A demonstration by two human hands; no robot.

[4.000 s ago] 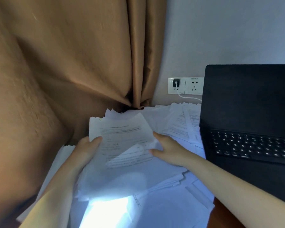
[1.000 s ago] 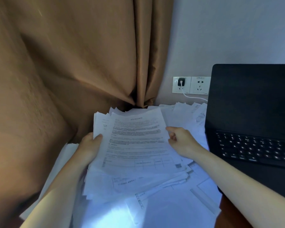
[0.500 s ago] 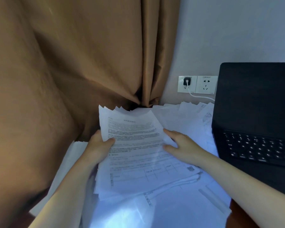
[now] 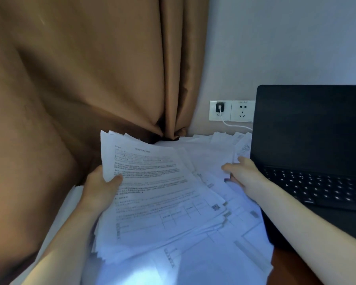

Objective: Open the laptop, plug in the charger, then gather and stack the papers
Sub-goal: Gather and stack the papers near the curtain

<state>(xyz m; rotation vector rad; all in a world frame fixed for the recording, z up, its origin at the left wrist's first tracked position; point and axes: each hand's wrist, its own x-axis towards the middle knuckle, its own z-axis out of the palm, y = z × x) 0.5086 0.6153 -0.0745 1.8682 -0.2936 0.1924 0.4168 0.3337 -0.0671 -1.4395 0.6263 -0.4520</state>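
Observation:
My left hand [image 4: 99,188] grips a thick, uneven stack of printed papers [image 4: 162,192] by its left edge, thumb on the top sheet, and holds it tilted above the desk. My right hand [image 4: 245,173] is off the stack and reaches right, its fingers stretched out over loose sheets [image 4: 210,149] beside the laptop. The black laptop [image 4: 312,130] stands open on the right with a dark screen. A black charger plug [image 4: 220,107] sits in the wall socket, and its white cable [image 4: 234,126] runs behind the laptop.
A brown curtain [image 4: 80,79] hangs close on the left and behind the papers. More sheets [image 4: 193,264] cover the desk under the stack. A second wall socket [image 4: 243,111] has nothing in it. Brown desk wood [image 4: 286,268] shows at the lower right.
My right hand has left the stack's right edge and moved right toward the loose sheets by the laptop. My left hand still holds the stack, now raised a little.

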